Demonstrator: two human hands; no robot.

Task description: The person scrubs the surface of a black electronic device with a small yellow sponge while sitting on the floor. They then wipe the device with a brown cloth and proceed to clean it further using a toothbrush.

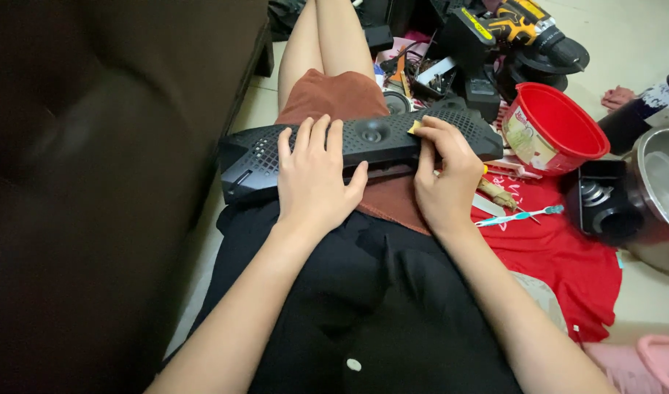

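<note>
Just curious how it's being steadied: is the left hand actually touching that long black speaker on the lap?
Touching. The head view shows the left hand lying flat on the black speaker, fingers spread over its perforated grille.

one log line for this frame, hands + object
left hand: flat on black speaker grille | right hand: pinches small yellow piece at grille | grille: across lap

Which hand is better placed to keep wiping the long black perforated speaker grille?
Right hand: it pinches a small yellow pad on the long black perforated plastic speaker grille. Left hand lies flat, steadying it.
</note>
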